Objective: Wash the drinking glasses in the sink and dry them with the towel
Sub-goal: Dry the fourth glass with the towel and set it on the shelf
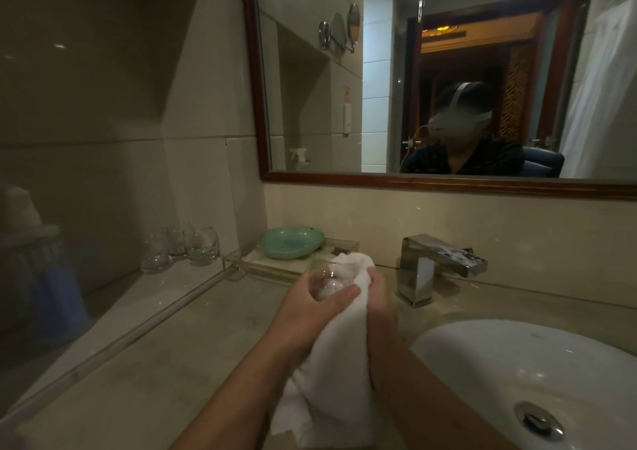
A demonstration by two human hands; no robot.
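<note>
My left hand (310,306) grips a clear drinking glass (325,282) above the counter, left of the sink (517,363). A white towel (337,363) is stuffed into the glass's mouth and hangs down between my forearms. My right hand (377,294) grips the towel at the glass. Several other clear round glasses (203,246) stand together on the counter at the back left, by the glass partition.
A chrome faucet (437,263) stands behind the white basin, whose drain (539,417) is at lower right. A green soap dish (291,242) sits on a clear tray (275,265) at the back wall. A framed mirror (448,70) hangs above.
</note>
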